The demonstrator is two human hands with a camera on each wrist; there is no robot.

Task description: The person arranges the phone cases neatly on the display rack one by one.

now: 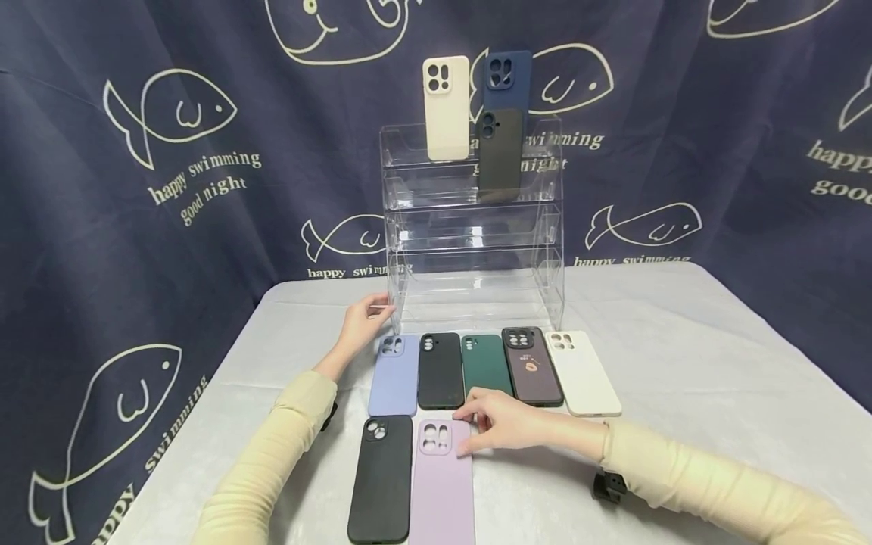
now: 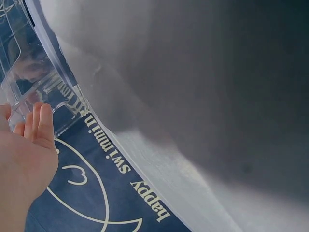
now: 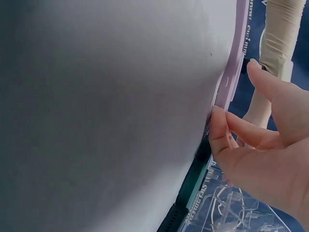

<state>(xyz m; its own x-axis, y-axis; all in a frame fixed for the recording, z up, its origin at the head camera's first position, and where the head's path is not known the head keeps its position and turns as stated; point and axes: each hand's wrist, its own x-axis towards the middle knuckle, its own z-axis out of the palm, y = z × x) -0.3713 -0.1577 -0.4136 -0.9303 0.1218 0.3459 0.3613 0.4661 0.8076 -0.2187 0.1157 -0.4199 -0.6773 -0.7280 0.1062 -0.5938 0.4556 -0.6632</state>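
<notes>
In the head view my right hand (image 1: 507, 421) is at the upper right corner of a lilac phone case (image 1: 443, 492), which lies flat. Its thumb is by the right edge and its fingertips by the top edge; no firm grip shows. The right wrist view shows the thumb held apart from the fingers (image 3: 224, 130). My left hand (image 1: 364, 325) is at the lower left side of a clear tiered display rack (image 1: 470, 261), fingers fairly straight against it. Beside the lilac case lies a black phone case (image 1: 380, 481).
Before the rack lie a light blue case (image 1: 395, 378), another black case (image 1: 440, 375), a green case (image 1: 487, 367), a dark patterned case (image 1: 534, 371) and a white case (image 1: 584, 375). The upper tiers hold a cream case (image 1: 447, 113), a navy case (image 1: 509, 79) and a dark grey case (image 1: 500, 155).
</notes>
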